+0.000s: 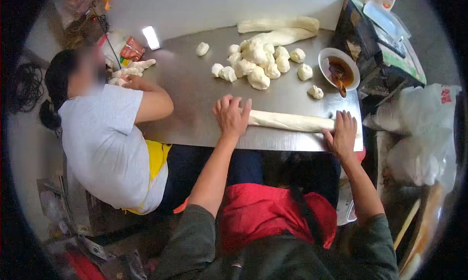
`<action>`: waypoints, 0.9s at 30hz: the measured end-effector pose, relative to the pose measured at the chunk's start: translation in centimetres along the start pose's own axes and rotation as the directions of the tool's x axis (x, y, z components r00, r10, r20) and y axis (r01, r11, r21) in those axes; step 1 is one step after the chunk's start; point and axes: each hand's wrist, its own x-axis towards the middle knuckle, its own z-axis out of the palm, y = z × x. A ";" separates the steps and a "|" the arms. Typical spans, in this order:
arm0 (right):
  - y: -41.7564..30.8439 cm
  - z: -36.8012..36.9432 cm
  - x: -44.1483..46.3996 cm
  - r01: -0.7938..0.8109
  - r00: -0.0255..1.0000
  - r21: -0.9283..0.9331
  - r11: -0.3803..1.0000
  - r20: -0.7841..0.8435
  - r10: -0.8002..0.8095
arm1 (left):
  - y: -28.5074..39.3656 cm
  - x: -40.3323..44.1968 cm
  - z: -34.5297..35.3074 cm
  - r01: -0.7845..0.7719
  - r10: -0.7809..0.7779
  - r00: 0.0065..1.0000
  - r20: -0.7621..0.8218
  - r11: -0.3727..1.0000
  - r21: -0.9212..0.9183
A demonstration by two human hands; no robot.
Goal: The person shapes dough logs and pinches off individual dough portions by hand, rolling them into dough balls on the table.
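Observation:
A long pale roll of dough [290, 121] lies crosswise on the metal table near its front edge. My left hand [232, 116] rests at the roll's left end, fingers spread and stretched out. Over the right end lies my right hand [342, 132], its fingers extended across the dough and its thumb apart on the near side. Neither hand is closed around the roll. Beyond it sits a heap of torn dough lumps [256, 60], with several single pieces scattered about. Behind the heap is a thick folded strip of dough [287, 35].
At the right stands a white bowl [323, 60] of brown liquid with a utensil in it. A box [375, 55] and white plastic bags [424, 129] are beyond the table's right edge. A co-worker [107, 129] sits at left, handling dough pieces. A lit phone [150, 38] leans at the back.

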 end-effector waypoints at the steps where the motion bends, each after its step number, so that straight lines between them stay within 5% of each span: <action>1: -0.8 -1.0 1.7 -0.052 0.998 0.012 0.999 0.038 0.052 | 0.1 1.0 0.1 0.033 -0.033 0.996 -0.084 0.999 0.003; 4: -2.3 -1.6 3.0 -0.179 0.956 0.016 0.984 0.241 0.170 | 1.6 -1.4 -0.2 0.039 -0.006 0.985 -0.170 0.981 0.190; 5: -4.2 -3.0 3.0 -0.141 0.951 -0.046 0.989 0.270 0.148 | 1.7 -2.8 -0.3 0.061 -0.046 0.991 -0.123 0.991 0.121; 7: -7.5 -3.5 2.5 0.060 0.963 0.209 0.976 0.245 -0.112 | 2.7 -5.9 -0.6 0.053 -0.079 0.983 -0.167 0.987 -0.153; 9: -12.6 -3.6 3.0 0.315 0.925 0.225 0.922 0.146 -0.351 | 3.3 -8.0 -2.0 0.057 -0.090 0.988 -0.122 0.966 -0.250; 12: -20.6 -0.3 4.8 0.373 0.842 0.281 0.884 0.297 -0.450 | 2.6 -9.4 -3.9 0.106 -0.123 0.992 -0.004 0.873 -0.476; 14: -24.8 2.3 5.8 0.394 0.875 0.333 0.856 0.147 -0.460 | 3.5 -8.9 -5.8 0.340 -0.406 0.906 0.122 0.525 -0.780; 15: -25.6 2.2 6.0 0.379 0.868 0.320 0.868 0.203 -0.454 | 2.9 -8.5 -5.8 0.324 -0.447 0.894 0.007 0.638 -0.699; 17: -26.2 2.9 6.5 0.383 0.858 0.301 0.874 0.234 -0.457 | 1.7 -7.1 -5.8 0.364 -0.425 0.903 0.064 0.676 -0.641; 19: -24.4 4.2 5.7 0.533 0.826 0.405 0.743 -0.057 -0.561 | 2.4 -5.3 -6.7 0.454 -0.408 0.888 0.212 0.698 -0.555; 20: -23.9 3.6 5.8 0.548 0.816 0.400 0.735 -0.059 -0.576 | 2.6 -4.6 -6.3 0.454 -0.419 0.886 0.201 0.691 -0.562; 22: -22.9 1.5 5.7 0.336 0.942 0.535 0.775 -0.197 -0.272 | 2.8 -3.4 -5.6 0.461 -0.235 0.886 0.400 0.549 -0.698; 24: -22.9 -0.2 6.3 0.186 0.982 0.564 0.804 -0.126 -0.140 | 2.4 -2.7 -5.2 0.463 -0.156 0.851 0.501 0.672 -0.577; 26: -22.0 2.7 7.6 -0.078 0.926 0.560 0.825 0.347 -0.148 | 6.2 -2.7 -6.2 0.249 -0.180 0.965 0.190 0.854 -0.456; 27: -21.8 1.7 8.0 -0.133 0.871 0.555 0.821 0.461 -0.170 | 7.6 -2.7 -5.9 0.303 -0.268 0.953 0.142 0.873 -0.383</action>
